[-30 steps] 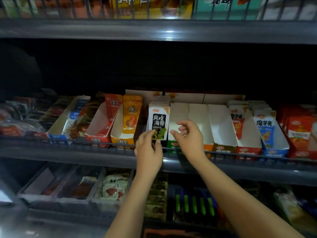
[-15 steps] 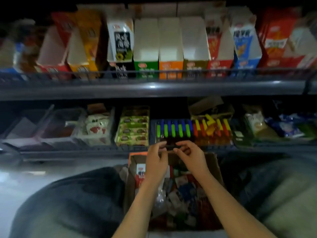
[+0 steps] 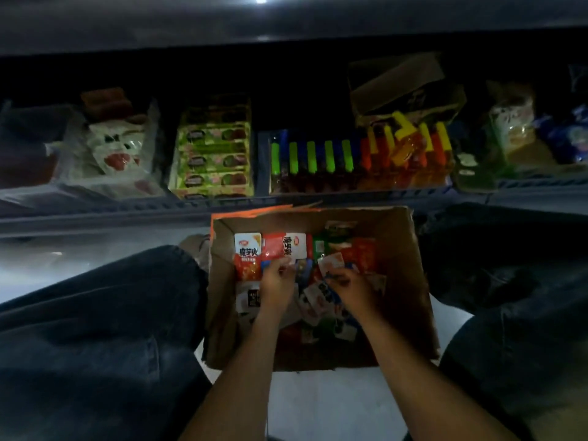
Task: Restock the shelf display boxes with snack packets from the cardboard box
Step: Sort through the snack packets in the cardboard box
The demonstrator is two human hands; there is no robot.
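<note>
Down in the cardboard box (image 3: 410, 281) between the knees, both hands, left hand (image 3: 276, 285) and right hand (image 3: 351, 289), curl their fingers among loose snack packets (image 3: 331, 265), seemingly pinching some, which look light, crinkly and slippery, best pinched by a sealed edge.

Dim, grainy view; a small glare spot (image 3: 261, 0) shines on the shelf edge far above the fingers (image 3: 284, 265). Pale floor (image 3: 47, 256) glows left of them, corners sink into black, edges bow and blur
</note>
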